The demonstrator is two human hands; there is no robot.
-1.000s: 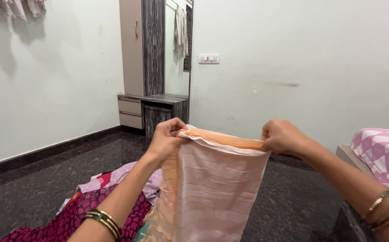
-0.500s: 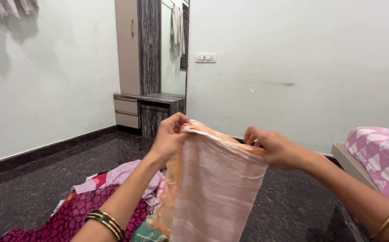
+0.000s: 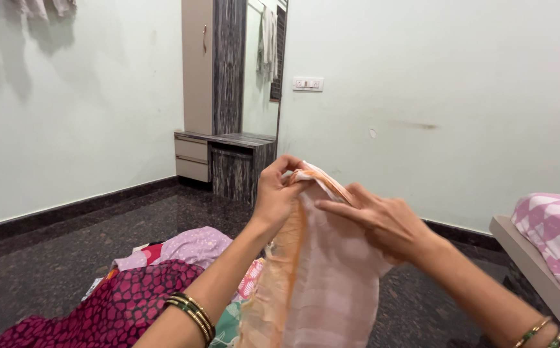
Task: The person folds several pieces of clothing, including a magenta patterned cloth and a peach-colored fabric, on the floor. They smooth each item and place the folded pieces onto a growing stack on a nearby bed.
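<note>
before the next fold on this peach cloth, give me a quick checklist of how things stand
1. Left hand pinching the top edge of the peach cloth: ok.
2. Right hand flat against the cloth, no pinch visible: not ok.
3. Orange border hanging straight: not ok, it is bunched.
4. Lower end of the cloth off the floor: cannot tell, out of frame.
5. Clothes pile apart from the cloth: cannot tell.

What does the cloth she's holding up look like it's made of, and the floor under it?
Cloth: seemingly thin woven fabric, pale pink with an orange border; it hangs limp and gathers in soft folds. Floor: probably polished dark granite or similar stone; it is speckled with a faint sheen.
</note>
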